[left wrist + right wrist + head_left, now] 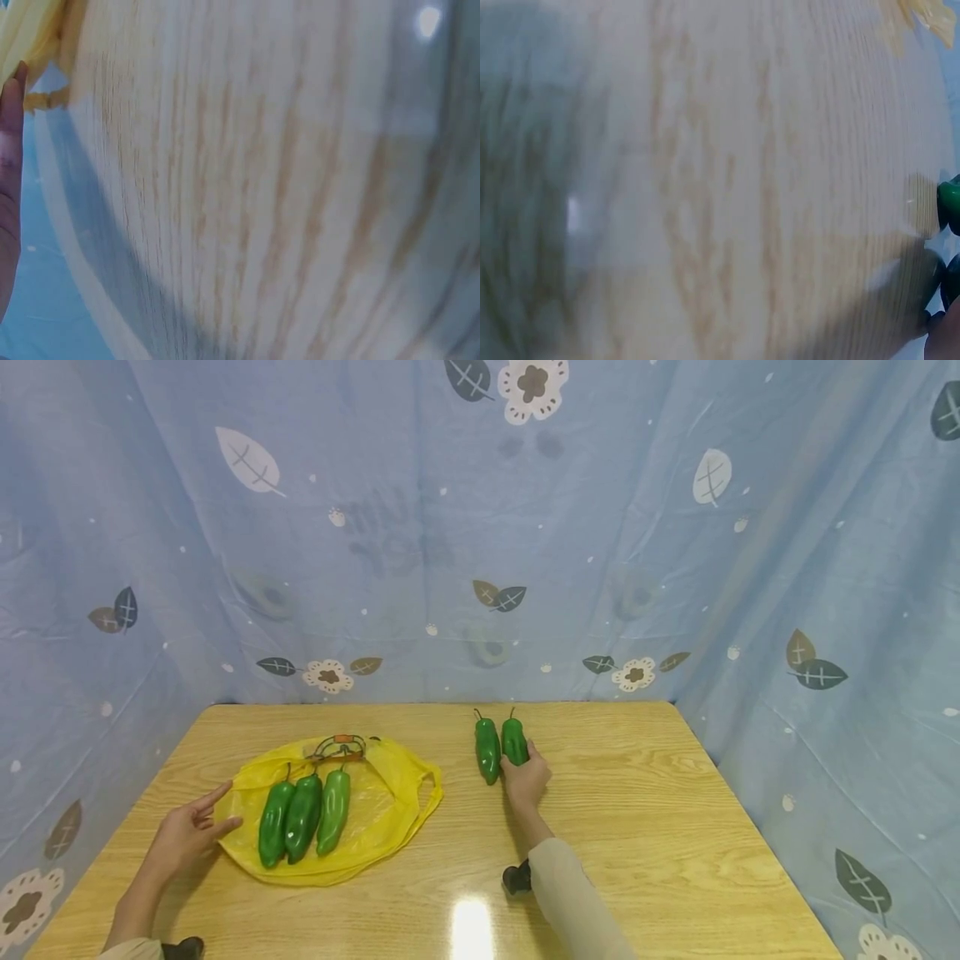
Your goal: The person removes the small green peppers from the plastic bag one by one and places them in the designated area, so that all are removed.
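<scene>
Is working at a wood table (622, 810), pale yellow-brown, w/ fine streaky grain and glossy finish, reflecting a white glare near the front. Is facing a blue curtain (420, 552), hanging in soft folds at back and on both sides, w/ printed leaves & flowers. Is holding the left hand (183, 835) spread at the L edge of a yellow bag (382, 810), thin, crinkled plastic, lying flat w/ handle loop on R; is grasping nothing there, w/ fingers apart. On the bag, is having two dark peppers (302, 818) touching and a light pepper (333, 810) just beside, all long, smooth & shiny, w/ thin stems pointing back. Is grasping w/ the right hand (527, 777) the lower end of a right-side pepper (513, 739), R of the bag near table's back, w/ a left-side pepper (487, 752) close by, also glossy green.
</scene>
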Available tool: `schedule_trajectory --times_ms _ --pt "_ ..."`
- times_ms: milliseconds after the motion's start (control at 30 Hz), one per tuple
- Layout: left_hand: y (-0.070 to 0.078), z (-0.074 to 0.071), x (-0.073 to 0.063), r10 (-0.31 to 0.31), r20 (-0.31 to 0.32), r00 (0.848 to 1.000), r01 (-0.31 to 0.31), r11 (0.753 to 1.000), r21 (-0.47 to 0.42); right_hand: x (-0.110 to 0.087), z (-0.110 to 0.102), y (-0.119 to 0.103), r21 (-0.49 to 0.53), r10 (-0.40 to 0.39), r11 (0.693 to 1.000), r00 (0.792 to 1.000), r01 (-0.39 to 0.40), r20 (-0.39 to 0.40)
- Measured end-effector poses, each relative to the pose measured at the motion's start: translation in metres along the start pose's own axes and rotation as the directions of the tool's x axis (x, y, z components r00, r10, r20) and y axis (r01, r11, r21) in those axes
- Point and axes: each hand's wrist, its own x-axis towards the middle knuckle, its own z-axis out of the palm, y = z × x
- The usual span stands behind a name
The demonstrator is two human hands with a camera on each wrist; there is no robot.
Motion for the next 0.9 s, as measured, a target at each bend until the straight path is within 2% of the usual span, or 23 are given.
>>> schedule_trajectory --times_ms 33,200,700,800,900 --pt "0.0 0.0 0.0 -0.003 0.005 1.0 0.003 1.0 0.0 0.0 -0.002 -0.003 0.003 0.023 1.0 1.0 -0.023 0.014" --pt "0.001 -0.001 0.0 -0.003 0.014 1.0 0.003 1.0 0.003 0.0 -0.004 -0.006 -0.003 0.044 0.999 0.999 -0.044 0.011" --pt "0.002 -0.002 0.001 0.008 -0.007 1.0 -0.008 1.0 0.01 0.003 -0.012 -0.002 0.058 0.039 0.998 0.999 -0.037 -0.024" --pt "0.001 -0.001 0.001 0.011 -0.012 1.0 -0.011 1.0 0.013 0.003 -0.014 -0.003 0.113 0.026 0.993 0.999 -0.023 -0.031" --pt "0.0 0.0 0.001 0.005 -0.007 1.0 -0.005 1.0 0.013 0.0 -0.018 -0.006 0.222 0.005 0.975 0.998 0.007 -0.055"
